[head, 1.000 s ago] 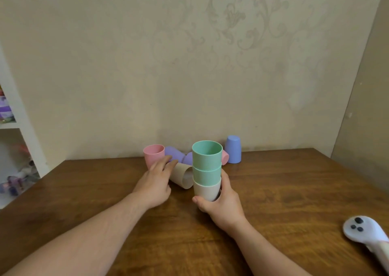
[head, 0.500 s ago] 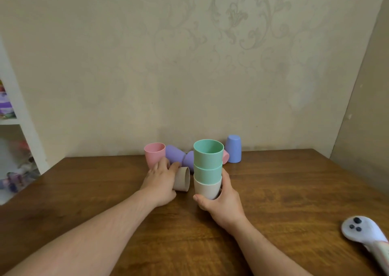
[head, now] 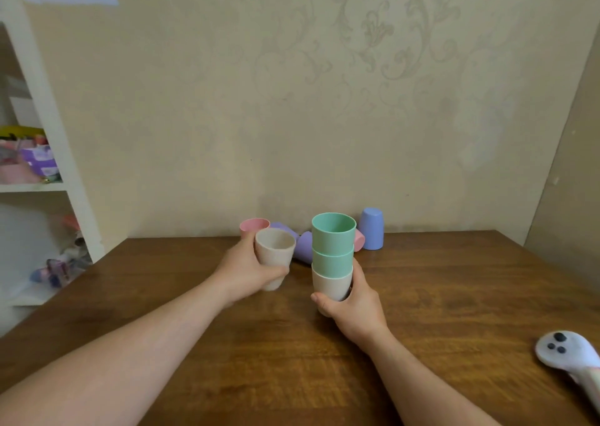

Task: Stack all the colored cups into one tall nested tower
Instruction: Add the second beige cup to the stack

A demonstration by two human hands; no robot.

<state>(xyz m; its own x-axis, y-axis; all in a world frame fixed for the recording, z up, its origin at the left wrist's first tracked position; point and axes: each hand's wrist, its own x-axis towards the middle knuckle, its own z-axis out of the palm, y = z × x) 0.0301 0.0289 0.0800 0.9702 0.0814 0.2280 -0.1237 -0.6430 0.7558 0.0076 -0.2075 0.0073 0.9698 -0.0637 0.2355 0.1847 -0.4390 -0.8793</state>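
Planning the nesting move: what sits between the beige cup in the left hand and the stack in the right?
In the head view, nothing close: behind the gap between beige cup and stack lies a tipped purple cup.

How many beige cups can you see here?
2: one beige cup upright in the left hand, another under the green cups, held by the right hand. Others may be hidden.

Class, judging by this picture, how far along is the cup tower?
Done: two green cups nested in a beige cup, held by the right hand. In hand: the left hand holds another beige cup upright. Left: pink and purple cups by the wall.
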